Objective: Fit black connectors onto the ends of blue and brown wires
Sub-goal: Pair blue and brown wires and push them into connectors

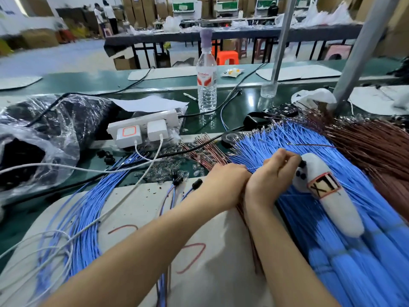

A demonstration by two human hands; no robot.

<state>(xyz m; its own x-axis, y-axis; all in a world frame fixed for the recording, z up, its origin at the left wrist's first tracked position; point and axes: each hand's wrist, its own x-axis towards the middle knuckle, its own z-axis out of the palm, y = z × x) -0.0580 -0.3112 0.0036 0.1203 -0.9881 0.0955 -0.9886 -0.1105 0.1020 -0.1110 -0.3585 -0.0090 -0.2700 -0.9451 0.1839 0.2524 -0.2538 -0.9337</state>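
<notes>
A worker's two hands meet over a fanned bundle of blue wires (332, 220) at a crowded assembly bench (234, 107). The right hand (274, 171) is clenched, its fingertips pinching a small black connector (302, 163) just above the bundle. A single thin blue wire (254, 168) runs from that hand to the left hand (225, 180). The left hand lies knuckles-up against the right wrist, its fingers tucked out of sight, so whether it grips anything cannot be told. A white pad (340, 209) with a taped label rests on the blue wires beside the right hand. Brown wires (376, 151) spread out behind it. Left of the hands, wires already capped with connectors (197, 183) lie on a pale board (210, 251). A power strip (143, 129) and a water bottle (207, 85) stand farther back.
</notes>
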